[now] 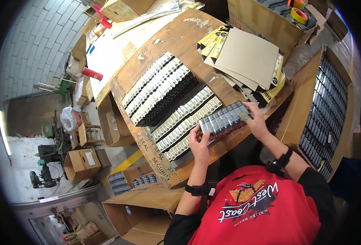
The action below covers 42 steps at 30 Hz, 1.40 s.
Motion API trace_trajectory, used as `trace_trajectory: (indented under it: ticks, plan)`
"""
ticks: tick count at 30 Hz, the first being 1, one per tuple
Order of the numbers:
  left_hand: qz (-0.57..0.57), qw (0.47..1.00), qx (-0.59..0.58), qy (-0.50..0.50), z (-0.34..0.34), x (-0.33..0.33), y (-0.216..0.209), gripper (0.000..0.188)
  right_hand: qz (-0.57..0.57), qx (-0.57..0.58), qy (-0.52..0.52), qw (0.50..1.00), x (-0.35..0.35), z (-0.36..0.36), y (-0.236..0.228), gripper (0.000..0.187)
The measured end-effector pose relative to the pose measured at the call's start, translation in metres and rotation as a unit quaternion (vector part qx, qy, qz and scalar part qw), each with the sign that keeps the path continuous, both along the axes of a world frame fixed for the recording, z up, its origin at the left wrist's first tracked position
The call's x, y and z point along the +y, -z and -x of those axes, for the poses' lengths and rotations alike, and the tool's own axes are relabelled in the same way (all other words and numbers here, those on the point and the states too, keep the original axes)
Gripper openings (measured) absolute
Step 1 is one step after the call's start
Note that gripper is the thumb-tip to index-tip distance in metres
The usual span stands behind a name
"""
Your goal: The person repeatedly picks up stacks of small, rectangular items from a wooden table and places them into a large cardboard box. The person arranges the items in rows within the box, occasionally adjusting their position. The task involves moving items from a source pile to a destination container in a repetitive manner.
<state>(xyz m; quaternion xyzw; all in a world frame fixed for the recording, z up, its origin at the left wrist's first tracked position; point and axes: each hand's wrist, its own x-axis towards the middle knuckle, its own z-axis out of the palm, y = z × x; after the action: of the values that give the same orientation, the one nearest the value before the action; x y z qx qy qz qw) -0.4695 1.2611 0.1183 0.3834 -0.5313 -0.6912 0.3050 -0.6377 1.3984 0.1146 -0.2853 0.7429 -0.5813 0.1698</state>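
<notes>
A row of small black-and-silver packs (224, 119) is gripped end to end between left hand (198, 143) and right hand (255, 118), squeezed so none slip, at the near edge of the cardboard-topped desk (180, 36), right of the laid rows (176, 104).

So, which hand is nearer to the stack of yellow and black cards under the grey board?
Right. The right hand grips the far end of the row of small packs, just below the stack of yellow and black cards. The left hand holds the near end, farther away.
</notes>
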Motion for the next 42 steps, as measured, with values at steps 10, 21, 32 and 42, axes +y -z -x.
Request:
trace_trajectory:
  ticks: [10,21,32,42]
  plan:
    - [0.165,0.971,-0.173,0.026,-0.054,-0.009,0.057,0.034,-0.057,0.076,-0.18,0.979,-0.024,0.001,0.031,0.053]
    - [0.165,0.932,-0.315,0.066,-0.041,-0.025,0.033,0.018,-0.258,0.083,-0.23,0.935,-0.041,0.009,0.018,0.025]
    - [0.107,0.959,-0.26,0.037,-0.046,-0.013,0.042,0.013,-0.098,0.062,-0.135,0.984,-0.029,-0.012,0.042,0.046]
    - [0.036,0.944,-0.312,0.097,-0.026,-0.042,0.017,0.019,-0.292,0.037,-0.076,0.953,-0.054,-0.018,0.041,0.03]
